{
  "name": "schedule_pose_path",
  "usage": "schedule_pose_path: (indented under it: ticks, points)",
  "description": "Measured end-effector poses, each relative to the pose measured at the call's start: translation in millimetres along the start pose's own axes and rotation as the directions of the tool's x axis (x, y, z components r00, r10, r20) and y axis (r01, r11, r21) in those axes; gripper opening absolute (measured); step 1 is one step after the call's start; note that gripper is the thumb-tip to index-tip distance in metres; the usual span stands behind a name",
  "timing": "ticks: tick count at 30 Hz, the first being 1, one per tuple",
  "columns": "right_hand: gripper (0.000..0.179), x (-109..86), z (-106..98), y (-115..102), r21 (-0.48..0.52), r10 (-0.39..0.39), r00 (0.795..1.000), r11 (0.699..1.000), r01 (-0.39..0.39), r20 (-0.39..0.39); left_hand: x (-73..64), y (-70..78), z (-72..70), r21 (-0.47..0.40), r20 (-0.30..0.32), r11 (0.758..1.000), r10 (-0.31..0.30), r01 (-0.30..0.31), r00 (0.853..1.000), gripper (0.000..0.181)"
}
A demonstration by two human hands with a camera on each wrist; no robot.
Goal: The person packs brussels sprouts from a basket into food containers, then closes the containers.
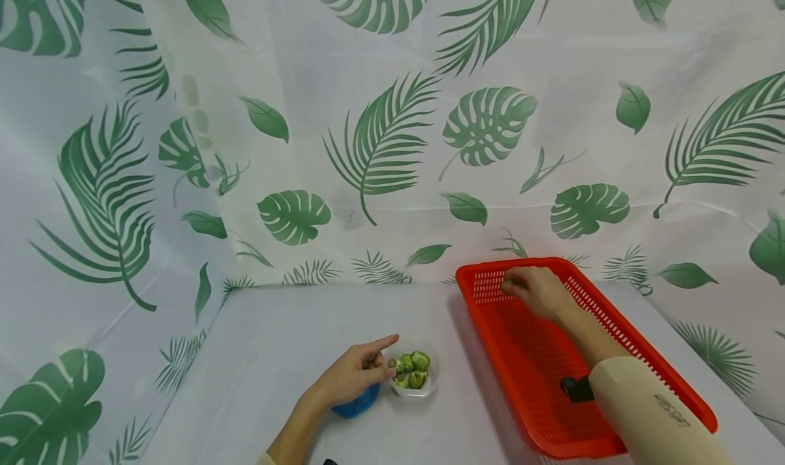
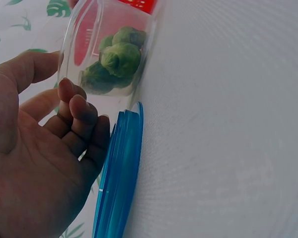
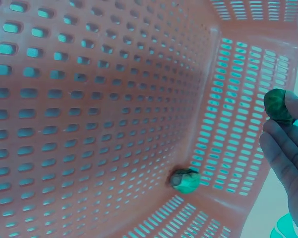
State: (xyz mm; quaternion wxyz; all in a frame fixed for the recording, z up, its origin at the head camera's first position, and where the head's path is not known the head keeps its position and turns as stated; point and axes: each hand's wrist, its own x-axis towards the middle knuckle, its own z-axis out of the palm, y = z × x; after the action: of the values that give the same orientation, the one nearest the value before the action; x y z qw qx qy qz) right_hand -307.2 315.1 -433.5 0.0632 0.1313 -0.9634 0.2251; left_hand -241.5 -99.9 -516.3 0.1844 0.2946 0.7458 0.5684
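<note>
Leaf-printed sheeting (image 1: 392,144) backs the white table (image 1: 294,322), where my right hand (image 1: 536,291) pinches one Brussels sprout (image 3: 276,106) over the far end of the red basket (image 1: 536,363), with a second sprout (image 3: 185,180) in a floor corner. Left of the basket, my left hand (image 1: 352,373), its fingers loosely bent and clasping nothing I can make out, is at the left rim of the clear tub (image 1: 412,391), just beside the blue lid (image 1: 358,405). Several sprouts (image 1: 419,361) sit in the tub, so I judge the work partway, though which way they are going I cannot tell.
</note>
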Motion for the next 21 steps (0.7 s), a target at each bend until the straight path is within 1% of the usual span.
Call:
schedule_pose_path:
  ticks: [5, 12, 21]
  points:
    - [0.027, -0.9, -1.3, -4.2, 0.001, -0.017, 1.000, 1.000, 0.017, -0.013, -0.1, 0.2, -0.4, 0.001, 0.001, 1.000, -0.003, 0.003, 1.000, 0.064]
    - [0.023, 0.0, 0.0, -10.5, -0.003, -0.054, 0.997, 0.999, 0.053, -0.050, 0.5, -0.1, -0.3, 0.011, -0.001, 1.000, -0.002, 0.002, 1.000, 0.063]
    - [0.023, -0.9, -6.5, -26.9, -0.002, -0.058, 0.997, 0.998, 0.058, -0.054, -0.3, 1.2, 0.8, 0.006, 0.000, 1.000, -0.011, 0.011, 1.000, 0.063]
